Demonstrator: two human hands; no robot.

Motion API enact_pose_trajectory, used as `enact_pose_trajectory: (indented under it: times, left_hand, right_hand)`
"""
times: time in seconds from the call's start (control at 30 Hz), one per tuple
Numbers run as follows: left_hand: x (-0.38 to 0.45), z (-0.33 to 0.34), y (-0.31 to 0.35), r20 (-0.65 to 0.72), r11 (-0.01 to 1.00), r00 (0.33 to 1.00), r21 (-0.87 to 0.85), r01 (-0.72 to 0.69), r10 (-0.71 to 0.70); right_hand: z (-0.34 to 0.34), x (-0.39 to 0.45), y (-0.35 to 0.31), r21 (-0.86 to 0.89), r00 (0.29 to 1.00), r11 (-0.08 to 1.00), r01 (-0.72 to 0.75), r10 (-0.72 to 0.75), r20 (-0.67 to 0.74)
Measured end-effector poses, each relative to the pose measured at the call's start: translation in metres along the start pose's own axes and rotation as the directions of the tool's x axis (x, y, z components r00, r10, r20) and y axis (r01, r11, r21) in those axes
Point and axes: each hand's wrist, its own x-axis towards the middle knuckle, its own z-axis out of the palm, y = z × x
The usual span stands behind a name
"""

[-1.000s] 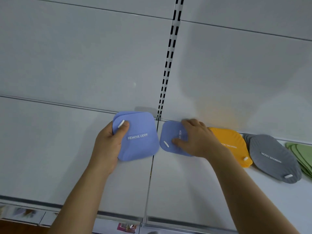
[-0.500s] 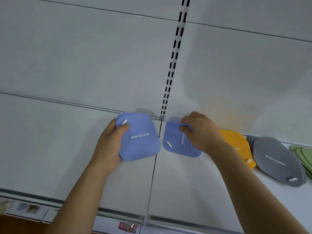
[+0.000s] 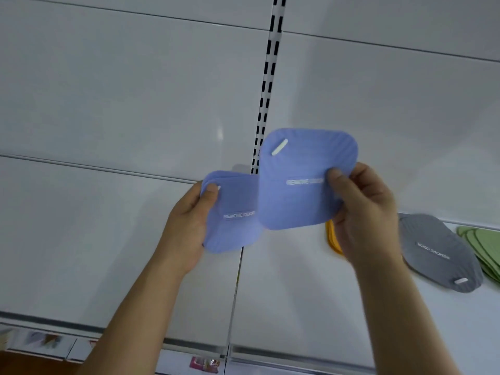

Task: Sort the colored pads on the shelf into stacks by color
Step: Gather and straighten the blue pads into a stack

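Observation:
My left hand (image 3: 185, 228) grips a small stack of blue pads (image 3: 232, 215) above the white shelf (image 3: 121, 253), thumb on the top left corner. My right hand (image 3: 362, 212) pinches a single blue pad (image 3: 300, 180) by its right edge, lifted off the shelf and overlapping the stack's right side. An orange pad (image 3: 332, 240) peeks out from behind my right hand. To the right a grey pad stack (image 3: 435, 250) lies on the shelf, and green pads (image 3: 484, 244) sit at the frame's right edge.
A slotted upright (image 3: 267, 85) runs down the white back panel, with a seam between the two shelf boards below it. The shelf's front rail (image 3: 189, 343) carries price labels. Bare shelf lies to the left of my left hand.
My right hand has lifted the single blue pad off the shelf, turned it label side up and brought it left over the stack. The orange pad is now mostly hidden.

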Motion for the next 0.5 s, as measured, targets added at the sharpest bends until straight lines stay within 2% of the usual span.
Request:
enact_pose_trajectory:
  times: [0.03, 0.17, 0.3, 0.4, 0.5]
  left_hand:
    - [-0.002, 0.008, 0.001, 0.023, 1.0, 1.0, -0.013, -0.002, 0.003]
    - [-0.011, 0.033, 0.001, 0.133, 0.999, 0.991, -0.037, 0.01, -0.005]
    - [-0.017, 0.046, -0.006, 0.157, 0.999, 0.988, -0.052, 0.014, -0.006]
    - [-0.016, 0.046, -0.008, 0.197, 0.998, 0.979, -0.015, -0.056, 0.058]
    - [-0.016, 0.049, -0.004, 0.207, 0.974, 0.961, 0.092, -0.206, 0.184]
  right_hand:
    - [0.006, -0.005, 0.009, -0.028, 0.999, 0.999, -0.039, 0.038, -0.028]
    - [0.022, -0.021, 0.049, -0.329, 0.993, 0.938, -0.11, 0.092, -0.071]
    - [0.013, -0.026, 0.066, -0.403, 0.988, 0.904, -0.144, 0.107, -0.111]
    - [-0.004, -0.023, 0.061, -0.483, 0.998, 0.874, -0.059, 0.048, -0.037]
    - [-0.007, -0.025, 0.059, -0.482, 0.997, 0.875, -0.037, -0.002, -0.081]
